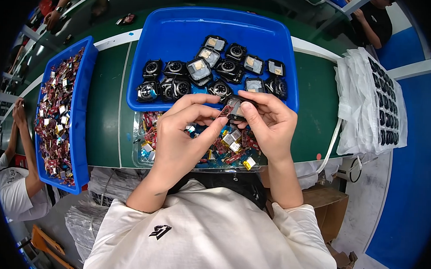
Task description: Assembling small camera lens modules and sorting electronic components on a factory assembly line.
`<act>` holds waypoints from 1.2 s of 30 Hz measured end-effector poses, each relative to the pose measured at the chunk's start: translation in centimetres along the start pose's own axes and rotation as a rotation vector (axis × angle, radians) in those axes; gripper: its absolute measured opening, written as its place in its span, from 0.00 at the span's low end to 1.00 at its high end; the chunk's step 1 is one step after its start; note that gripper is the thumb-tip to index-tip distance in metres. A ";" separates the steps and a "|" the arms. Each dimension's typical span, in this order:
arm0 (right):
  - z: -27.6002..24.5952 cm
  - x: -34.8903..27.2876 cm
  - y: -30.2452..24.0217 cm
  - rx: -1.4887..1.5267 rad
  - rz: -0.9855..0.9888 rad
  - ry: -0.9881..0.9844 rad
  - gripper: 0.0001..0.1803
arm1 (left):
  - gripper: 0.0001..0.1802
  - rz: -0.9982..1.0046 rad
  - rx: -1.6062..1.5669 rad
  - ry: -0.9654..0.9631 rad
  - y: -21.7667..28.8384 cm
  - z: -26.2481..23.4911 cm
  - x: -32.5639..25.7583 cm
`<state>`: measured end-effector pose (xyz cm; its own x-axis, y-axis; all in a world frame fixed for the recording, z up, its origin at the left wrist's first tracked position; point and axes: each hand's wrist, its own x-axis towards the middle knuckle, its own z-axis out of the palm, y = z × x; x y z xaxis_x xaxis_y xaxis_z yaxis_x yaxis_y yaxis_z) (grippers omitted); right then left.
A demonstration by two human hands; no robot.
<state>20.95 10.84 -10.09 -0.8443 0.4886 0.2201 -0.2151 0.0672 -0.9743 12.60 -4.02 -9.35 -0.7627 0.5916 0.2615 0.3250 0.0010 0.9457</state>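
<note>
My right hand (271, 119) is closed on a black smartwatch case (235, 104), its thumb lying across the case's open side. Between the thumb and fingers of my left hand (186, 125) is a small red circuit board (225, 110), right beside the case; whether it is still joined to the case I cannot tell. Both hands are over the near rim of a blue tray (158, 27) that holds several black smartwatch cases (180, 87). Below my hands, a clear plastic tray (137, 160) contains red circuit boards and small silver-and-yellow batteries (249, 163), partly hidden by my wrists.
To the left stands a long blue bin (85, 127) heaped with red circuit boards. White plastic trays (347, 92) with black watch parts are stacked at right. A cardboard box (326, 208) sits below the green table (107, 114). Another person's hands (19, 112) show at far left.
</note>
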 end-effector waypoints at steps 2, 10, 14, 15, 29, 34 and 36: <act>0.0 0.1 -0.1 0.098 0.009 0.012 0.11 | 0.05 0.000 0.025 -0.012 0.2 -0.2 -0.1; 0.1 -0.3 0.2 -0.007 -0.032 0.037 0.08 | 0.03 -0.090 -0.073 -0.194 0.3 -0.9 -0.5; 0.2 -0.3 0.6 -0.137 -0.133 0.063 0.09 | 0.03 -0.135 -0.189 -0.228 0.1 -1.0 -0.5; 0.3 -0.2 0.6 -0.222 -0.214 0.071 0.09 | 0.03 -0.135 -0.188 -0.228 -0.1 -0.9 -0.5; 0.1 -0.1 0.7 -0.165 -0.289 -0.025 0.09 | 0.07 -0.255 -0.151 -0.128 0.0 -0.9 -0.4; 0.3 -0.1 0.8 -0.084 -0.252 -0.117 0.12 | 0.10 -0.220 -0.034 -0.043 0.1 -0.6 -0.4; 0.4 -0.1 0.3 -0.037 -0.129 -0.139 0.10 | 0.14 -0.131 0.170 -0.001 0.5 -0.9 -0.4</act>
<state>20.71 10.47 -10.39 -0.8710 0.3495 0.3453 -0.3098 0.1548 -0.9381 12.51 -5.02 -8.84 -0.8043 0.5780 0.1380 0.3126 0.2140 0.9254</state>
